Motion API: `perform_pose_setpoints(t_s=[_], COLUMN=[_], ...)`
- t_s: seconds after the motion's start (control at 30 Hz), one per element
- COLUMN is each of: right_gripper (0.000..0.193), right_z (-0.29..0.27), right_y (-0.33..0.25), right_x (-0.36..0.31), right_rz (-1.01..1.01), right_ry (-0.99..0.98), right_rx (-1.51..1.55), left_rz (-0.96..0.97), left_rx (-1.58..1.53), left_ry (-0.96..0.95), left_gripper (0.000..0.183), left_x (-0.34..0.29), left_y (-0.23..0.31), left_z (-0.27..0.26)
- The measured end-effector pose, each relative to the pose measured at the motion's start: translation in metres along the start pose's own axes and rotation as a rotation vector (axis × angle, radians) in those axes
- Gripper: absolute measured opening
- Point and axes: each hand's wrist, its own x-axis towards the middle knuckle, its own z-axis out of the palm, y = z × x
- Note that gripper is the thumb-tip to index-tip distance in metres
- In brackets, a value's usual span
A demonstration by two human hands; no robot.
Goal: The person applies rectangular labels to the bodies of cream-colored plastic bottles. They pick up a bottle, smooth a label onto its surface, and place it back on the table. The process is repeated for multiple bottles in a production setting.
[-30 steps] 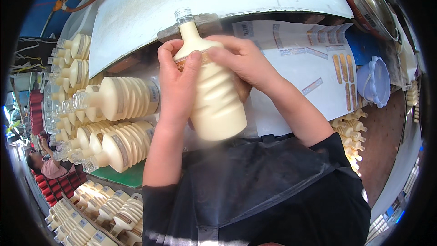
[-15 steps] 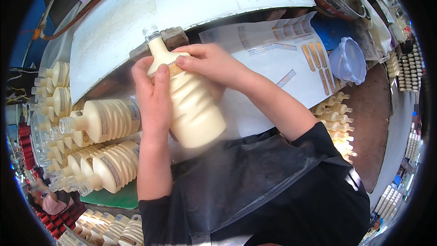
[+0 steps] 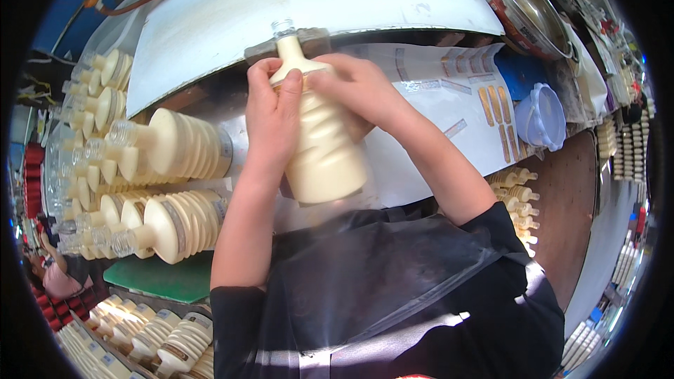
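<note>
A cream-coloured bottle (image 3: 326, 158) with spiral ridges and a clear glass-like mouth lies tilted in front of me, its neck pointing away. My left hand (image 3: 276, 116) grips its shoulder from the left, thumb lying on top. From the other side my right hand (image 3: 361, 91) holds the same shoulder, its thumb pressed down near a narrow gold-brown label band (image 3: 306, 78). Some of the right fingers are hidden behind the bottle. Under the neck sits a worn grey-brown block (image 3: 317, 42) at the white board's edge.
Several similar bottles (image 3: 186, 144) lie stacked at left above a green surface (image 3: 161, 277). On the right, a white sheet (image 3: 421, 144) carries label strips (image 3: 496, 109), beside a pale blue bucket (image 3: 540, 118). A metal basin (image 3: 523, 0) stands far right; more bottles (image 3: 518, 200) lie below the bucket.
The whole scene has shifted in the picture as the view turned. The bottle now points more straight away from me, and both hands keep their hold at its shoulder.
</note>
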Motion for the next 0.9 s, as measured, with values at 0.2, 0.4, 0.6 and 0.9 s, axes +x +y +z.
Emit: perform_pose_setpoints(t_s=[0.2, 0.4, 0.6, 0.9], right_gripper=[0.055, 0.053, 0.049, 0.046], right_z=[-0.005, 0.007, 0.005, 0.002], right_y=[-0.013, -0.007, -0.007, -0.008], right_x=[-0.009, 0.003, -0.005, -0.005], right_rz=[0.037, -0.037, 0.150, 0.155], right_ry=[-0.108, 0.037, 0.019, -0.028], right_rx=[0.176, 0.051, 0.208, 0.247], left_rz=[-0.045, -0.299, -0.305, -0.343], left_rx=[-0.060, -0.581, -0.615, -0.741], left_ry=[-0.028, -0.083, -0.135, -0.085], left_gripper=[0.039, 0.042, 0.046, 0.051], left_x=[0.004, 0.004, -0.004, -0.002], left_y=[-0.012, -0.021, -0.025, -0.032], left_z=[-0.002, -0.012, -0.005, -0.006])
